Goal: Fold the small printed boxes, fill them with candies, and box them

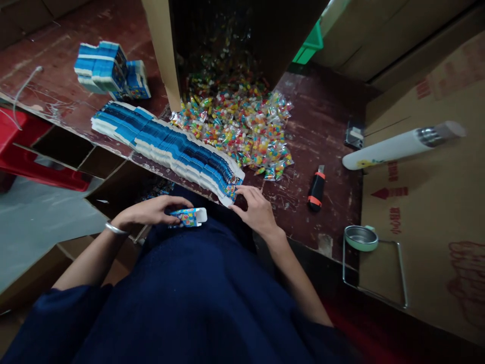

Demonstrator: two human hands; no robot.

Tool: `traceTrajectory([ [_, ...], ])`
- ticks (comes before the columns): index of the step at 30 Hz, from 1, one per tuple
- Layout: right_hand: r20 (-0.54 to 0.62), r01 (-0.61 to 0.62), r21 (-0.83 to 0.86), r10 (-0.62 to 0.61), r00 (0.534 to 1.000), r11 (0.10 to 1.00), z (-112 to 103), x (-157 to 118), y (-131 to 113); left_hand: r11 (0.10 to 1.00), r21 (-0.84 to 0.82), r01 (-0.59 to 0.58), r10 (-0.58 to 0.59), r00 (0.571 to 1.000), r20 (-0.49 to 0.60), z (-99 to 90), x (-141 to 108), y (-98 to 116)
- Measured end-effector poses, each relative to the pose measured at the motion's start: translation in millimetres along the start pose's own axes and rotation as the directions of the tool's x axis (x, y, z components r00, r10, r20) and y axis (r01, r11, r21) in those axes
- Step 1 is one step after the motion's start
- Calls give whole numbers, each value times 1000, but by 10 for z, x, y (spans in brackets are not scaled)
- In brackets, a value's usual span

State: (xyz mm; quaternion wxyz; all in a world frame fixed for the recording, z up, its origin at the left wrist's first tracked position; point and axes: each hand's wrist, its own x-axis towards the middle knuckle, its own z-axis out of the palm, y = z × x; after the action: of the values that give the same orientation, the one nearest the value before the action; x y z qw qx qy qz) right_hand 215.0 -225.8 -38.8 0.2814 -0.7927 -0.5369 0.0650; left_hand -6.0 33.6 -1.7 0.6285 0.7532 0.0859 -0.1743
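Note:
My left hand (159, 211) is closed around a small blue printed candy box (188, 217), held above my lap. The box is unfolded, and its white end flap stands open toward the right. My right hand (256, 211) reaches to the near end of a long row of flat blue-and-white box blanks (178, 150). Its thumb and fingers pinch the end blank (234, 189). Behind the row, a heap of clear sachets of colourful candy (242, 129) spills onto the table.
More stacked blanks (101, 68) lie at the back left of the red-brown table (303, 106). A utility knife (317, 191) with its blade out lies to the right. Beyond it are a white thermos (390, 150) and a metal-lined cup (361, 237). A red stool (49, 162) stands left.

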Motion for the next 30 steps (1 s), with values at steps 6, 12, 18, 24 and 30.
traceTrajectory([
  [6, -340, -221, -77, 183, 922, 972, -299, 34, 392, 997, -49, 54, -51, 996, 68, 17, 20, 111],
  [12, -370, -539, 22, 508, 778, 842, -350, 207, 879, 921, -377, -95, 47, 990, -136, 309, 379, 204],
  [18, -473, -435, 283, 518, 712, 855, -454, 216, 750, 919, -309, -244, 121, 922, -367, 528, 694, 234],
  [24, -206, -163, 257, 219, 954, 952, -936, 152, 22, 971, 94, -219, 238, 872, -427, 572, 810, 319],
  [30, 62, 96, -13, -95, 994, 995, -952, 311, -342, 913, 317, -258, 367, 859, -358, 603, 777, 428],
])
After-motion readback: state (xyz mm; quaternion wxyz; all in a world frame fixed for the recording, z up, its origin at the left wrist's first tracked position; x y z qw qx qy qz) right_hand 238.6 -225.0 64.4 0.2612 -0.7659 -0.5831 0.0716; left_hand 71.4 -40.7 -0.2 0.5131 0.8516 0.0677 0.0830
